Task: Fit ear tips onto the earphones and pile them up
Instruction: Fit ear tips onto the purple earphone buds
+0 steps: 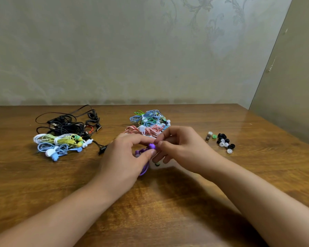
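1. The left hand [127,154] pinches a purple wired earphone [151,146] between thumb and fingers, just above the brown wooden bench [168,202].
2. The right hand [180,147] has its curled fingertips on the same earbud; whether it holds an ear tip is hidden.
3. Loose black, white and green silicone ear tips [222,140] lie right of the hands.
4. A heap of coiled coloured earphones [148,123] sits behind the hands; another mixed pile [64,136] lies left.

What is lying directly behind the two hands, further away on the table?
Behind the left hand and right hand lies a pile of coiled earphones: blue and green cords on top, red-white striped ones nearer. The hands cover its front edge, so what lies there cannot be seen.
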